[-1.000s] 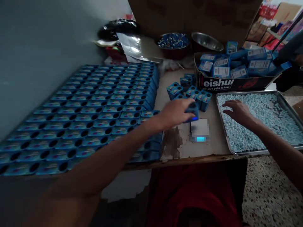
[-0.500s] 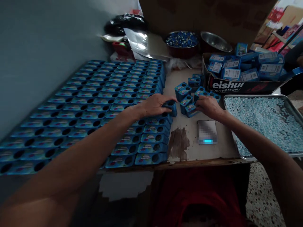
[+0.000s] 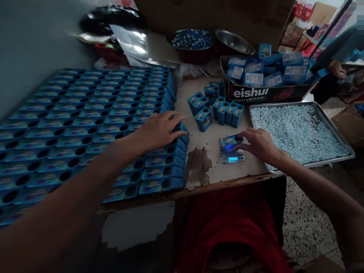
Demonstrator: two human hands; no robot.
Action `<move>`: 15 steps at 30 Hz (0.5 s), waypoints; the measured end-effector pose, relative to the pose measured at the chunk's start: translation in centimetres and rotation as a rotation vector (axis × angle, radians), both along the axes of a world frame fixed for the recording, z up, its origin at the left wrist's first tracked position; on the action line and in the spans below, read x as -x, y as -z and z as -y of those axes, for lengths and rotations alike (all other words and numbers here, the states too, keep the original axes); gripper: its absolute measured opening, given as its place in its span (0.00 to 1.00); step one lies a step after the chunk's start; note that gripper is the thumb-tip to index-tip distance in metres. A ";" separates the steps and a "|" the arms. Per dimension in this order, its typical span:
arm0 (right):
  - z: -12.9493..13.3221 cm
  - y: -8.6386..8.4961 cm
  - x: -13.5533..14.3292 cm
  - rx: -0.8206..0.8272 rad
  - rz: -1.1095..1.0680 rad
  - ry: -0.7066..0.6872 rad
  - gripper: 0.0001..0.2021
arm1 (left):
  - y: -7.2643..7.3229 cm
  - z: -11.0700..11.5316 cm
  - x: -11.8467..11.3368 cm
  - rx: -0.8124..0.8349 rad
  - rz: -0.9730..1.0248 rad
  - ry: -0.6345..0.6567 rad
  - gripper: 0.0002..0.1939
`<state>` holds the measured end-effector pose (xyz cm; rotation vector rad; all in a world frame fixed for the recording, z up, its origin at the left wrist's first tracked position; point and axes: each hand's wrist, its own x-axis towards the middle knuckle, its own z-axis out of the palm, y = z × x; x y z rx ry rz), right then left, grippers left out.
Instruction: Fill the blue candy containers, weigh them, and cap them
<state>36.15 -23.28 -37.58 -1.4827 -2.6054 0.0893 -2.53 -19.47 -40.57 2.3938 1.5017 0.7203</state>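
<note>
My left hand (image 3: 160, 127) reaches over the right edge of the long rows of blue plastic containers (image 3: 93, 131), its thumb and fingers spread with nothing between them. My right hand (image 3: 260, 142) pinches a blue container (image 3: 233, 139) with a dark round hole in its top, at a small digital scale (image 3: 240, 157) with a lit display. Whether the container rests on the scale or hovers over it I cannot tell. Behind the scale, several loose blue containers (image 3: 203, 118) stand upright in a loose group.
On the right lies a metal tray (image 3: 348, 153) of pale blue pellets. Behind it stands a carton (image 3: 274, 94) full of blue boxes. A bowl of blue-and-silver pieces (image 3: 193, 40) and a metal bowl (image 3: 236, 42) sit at the back. Another person's hand (image 3: 337, 70) shows far right.
My left hand has let go of a container at the edge of the rows. My right hand has brought a container from the loose group to the scale. The view has shifted right.
</note>
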 end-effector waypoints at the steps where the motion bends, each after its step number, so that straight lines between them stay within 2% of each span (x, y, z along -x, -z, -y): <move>1: 0.0 0.2 -1.8 -0.018 -0.026 0.029 0.15 | -0.6 1.4 -0.3 -0.006 -0.062 0.054 0.39; 3: 0.1 1.0 -6.3 -0.039 -0.016 0.082 0.18 | -1.5 4.9 -1.3 -0.046 -0.125 0.096 0.36; 4: 0.2 1.6 -8.8 -0.036 0.022 0.086 0.23 | -1.5 6.8 -2.1 -0.057 -0.130 0.117 0.32; 6: 0.6 3.3 -13.2 0.038 0.108 0.061 0.41 | -0.8 10.4 -4.5 -0.074 -0.106 0.158 0.24; 8: 1.1 5.2 -16.1 0.108 0.175 0.006 0.48 | 0.9 12.9 -7.5 -0.043 -0.087 0.195 0.22; 10: 1.2 6.7 -17.4 0.110 0.204 -0.045 0.40 | 2.8 14.0 -10.4 -0.019 -0.053 0.156 0.23; 12: 0.5 7.6 -17.4 0.072 0.214 -0.063 0.28 | 4.5 14.0 -12.4 -0.019 -0.001 0.042 0.25; 15: -1.9 7.9 -16.9 0.064 0.235 -0.060 0.18 | 6.0 13.3 -13.4 -0.038 0.076 -0.125 0.27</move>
